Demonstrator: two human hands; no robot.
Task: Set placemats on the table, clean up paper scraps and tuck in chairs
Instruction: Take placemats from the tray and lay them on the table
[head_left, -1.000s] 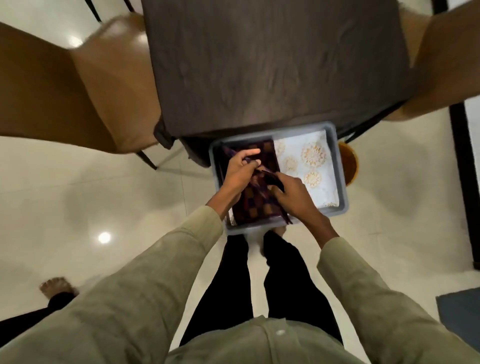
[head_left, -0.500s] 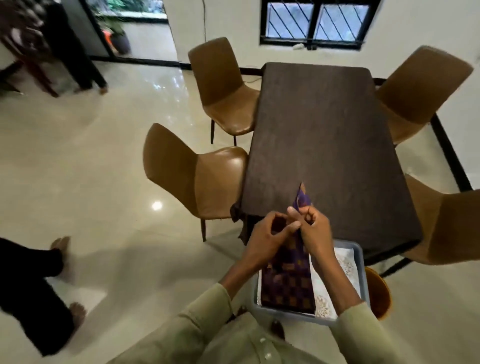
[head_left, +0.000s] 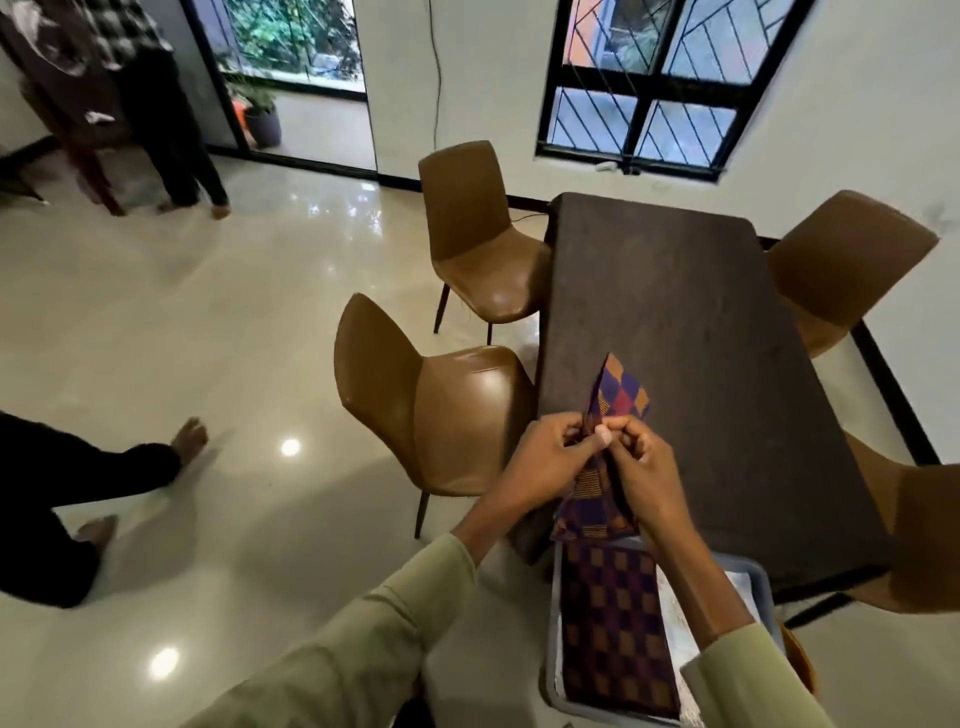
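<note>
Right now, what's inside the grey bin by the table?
The grey bin holds a purple and orange checked placemat on the left and a pale patterned mat beside it. The right sleeve covers the rest.

A shiny cream tile floor (head_left: 249, 332) shows bright spots of light. A black-framed window with slanted bars (head_left: 649, 88) sits in the white wall (head_left: 488, 78). A dark plant pot (head_left: 263, 126) stands outside the open doorway (head_left: 291, 67).
</note>
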